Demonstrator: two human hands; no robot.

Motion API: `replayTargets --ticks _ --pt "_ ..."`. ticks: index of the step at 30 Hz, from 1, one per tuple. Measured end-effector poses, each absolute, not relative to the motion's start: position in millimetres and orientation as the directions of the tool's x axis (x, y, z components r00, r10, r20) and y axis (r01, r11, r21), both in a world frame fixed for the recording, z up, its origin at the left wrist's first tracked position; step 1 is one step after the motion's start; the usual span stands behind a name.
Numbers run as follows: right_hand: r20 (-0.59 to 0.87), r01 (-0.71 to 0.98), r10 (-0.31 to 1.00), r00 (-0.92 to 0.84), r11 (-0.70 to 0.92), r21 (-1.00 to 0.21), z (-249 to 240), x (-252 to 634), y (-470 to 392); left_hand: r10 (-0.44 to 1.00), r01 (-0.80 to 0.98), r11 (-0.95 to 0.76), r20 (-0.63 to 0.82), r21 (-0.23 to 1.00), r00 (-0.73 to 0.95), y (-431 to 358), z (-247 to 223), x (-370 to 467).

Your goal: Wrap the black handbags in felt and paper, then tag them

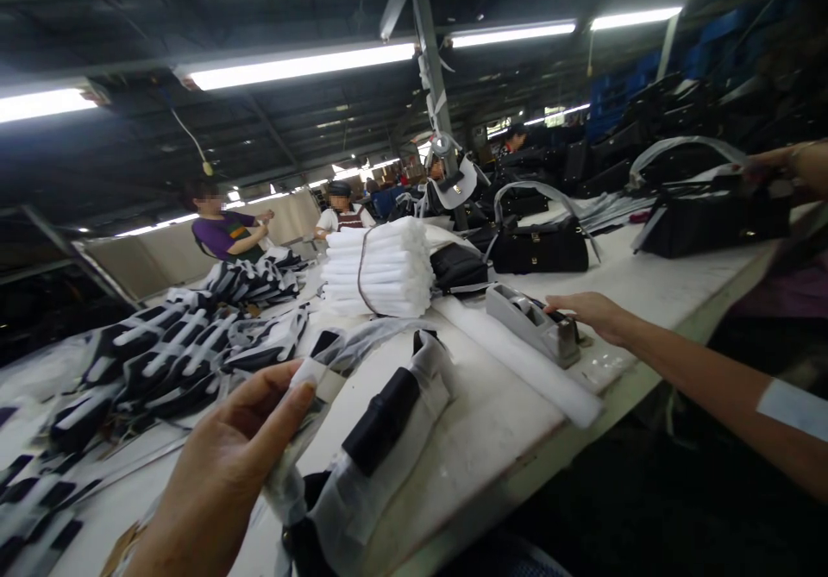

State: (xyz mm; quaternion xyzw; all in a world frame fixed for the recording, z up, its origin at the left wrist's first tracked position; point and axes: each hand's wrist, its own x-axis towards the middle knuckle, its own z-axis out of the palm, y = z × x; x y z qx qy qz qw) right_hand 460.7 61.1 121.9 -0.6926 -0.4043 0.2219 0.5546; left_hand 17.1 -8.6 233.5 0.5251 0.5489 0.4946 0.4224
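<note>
My left hand [226, 448] is closed, thumb and fingers pinching a bag strap [333, 348] wrapped in thin whitish film. The strap loops over to a black bag part [381, 422], partly covered in the same film, low in front of me. On the table to the right stands a grey tape dispenser [527, 322]. My right hand [595, 314] reaches to its near end, fingertips drawn together there; whatever they pinch is too small to make out. A white foam roll [517, 361] lies alongside the dispenser.
A tied stack of white foam sheets [379, 266] stands mid-table. Film-wrapped black parts [174, 344] are heaped at left. A finished black handbag [536, 245] sits behind the dispenser. Another person's hand [769, 163] touches a black bag [705, 219] at right. The table edge [705, 322] runs along the right.
</note>
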Motion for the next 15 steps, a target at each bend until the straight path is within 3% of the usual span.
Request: replayTargets --ticks 3,8,15 --pt "0.077 0.209 0.874 0.48 -0.028 -0.977 122.4 472.8 54.7 0.994 0.175 -0.033 0.05 0.984 -0.095 -8.1 233.0 17.1" --pt "0.021 0.1 0.863 0.505 -0.034 -0.994 106.7 481.9 36.9 0.997 0.164 -0.018 0.031 0.986 -0.077 -7.3 232.7 16.4" --pt "0.064 0.17 0.838 0.543 -0.034 -0.985 112.4 477.0 22.6 0.994 0.166 0.017 0.0 0.986 -0.105 -6.2 232.4 16.2"
